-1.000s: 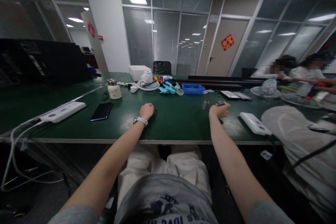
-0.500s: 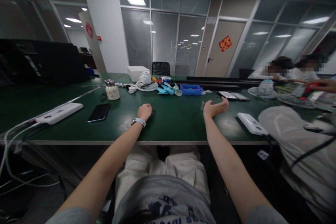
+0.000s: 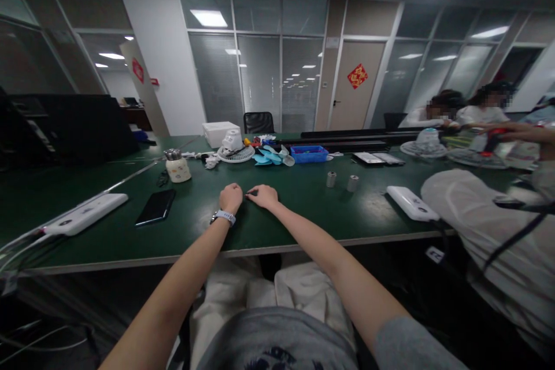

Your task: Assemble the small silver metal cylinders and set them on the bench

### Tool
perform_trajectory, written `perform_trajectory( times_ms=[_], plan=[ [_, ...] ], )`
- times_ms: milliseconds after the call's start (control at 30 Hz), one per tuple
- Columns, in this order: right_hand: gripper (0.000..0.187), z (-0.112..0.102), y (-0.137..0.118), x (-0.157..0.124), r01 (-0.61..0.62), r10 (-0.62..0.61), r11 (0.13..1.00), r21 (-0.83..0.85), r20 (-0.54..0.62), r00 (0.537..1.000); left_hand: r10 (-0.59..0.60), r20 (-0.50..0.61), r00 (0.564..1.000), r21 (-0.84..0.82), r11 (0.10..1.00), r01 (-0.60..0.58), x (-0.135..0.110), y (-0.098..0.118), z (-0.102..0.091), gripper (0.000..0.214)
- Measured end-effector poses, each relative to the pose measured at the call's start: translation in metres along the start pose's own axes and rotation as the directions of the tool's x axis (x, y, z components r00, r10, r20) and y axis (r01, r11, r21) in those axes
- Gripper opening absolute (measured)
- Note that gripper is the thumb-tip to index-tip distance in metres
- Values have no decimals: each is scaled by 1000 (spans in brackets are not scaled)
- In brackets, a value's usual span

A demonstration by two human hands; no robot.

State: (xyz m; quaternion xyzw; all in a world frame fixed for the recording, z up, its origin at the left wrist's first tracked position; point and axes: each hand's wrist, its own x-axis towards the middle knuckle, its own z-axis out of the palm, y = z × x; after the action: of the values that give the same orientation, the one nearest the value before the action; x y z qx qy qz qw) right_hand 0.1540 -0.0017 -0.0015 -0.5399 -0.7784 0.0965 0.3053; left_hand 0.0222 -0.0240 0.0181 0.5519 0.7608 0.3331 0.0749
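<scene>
My left hand [image 3: 231, 198], with a watch [image 3: 224, 218] on its wrist, rests on the green table with its fingers curled closed. Whatever it holds, if anything, is hidden. Just to its right, my right hand [image 3: 264, 196] reaches in with thumb and fingers pinched together at a small dark piece [image 3: 252, 192], too small to name. Farther right stand two short silvery metal cylinders, one on the left [image 3: 331, 179] and one on the right [image 3: 352, 183], both upright and apart from my hands.
A black phone [image 3: 155, 208], a power strip [image 3: 89, 214] and a cream bottle [image 3: 178, 169] lie left. Behind my hands are a white fan part [image 3: 234, 147], light-blue blades [image 3: 271, 156] and a blue tray [image 3: 309, 154]. A white power strip [image 3: 411, 203] and co-workers are at right.
My right hand has left the cylinders and moved left, from open to pinching beside my left hand. Both cylinders now show fully. My left hand stays closed in about the same place.
</scene>
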Motion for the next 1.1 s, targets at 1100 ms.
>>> perform_trajectory(
  times_ms=[1100],
  plan=[
    [30, -183, 192, -69, -681, 522, 725, 105, -728, 444, 19, -26, 999, -23, 1000, -20, -3, 1, 0, 33]
  ],
)
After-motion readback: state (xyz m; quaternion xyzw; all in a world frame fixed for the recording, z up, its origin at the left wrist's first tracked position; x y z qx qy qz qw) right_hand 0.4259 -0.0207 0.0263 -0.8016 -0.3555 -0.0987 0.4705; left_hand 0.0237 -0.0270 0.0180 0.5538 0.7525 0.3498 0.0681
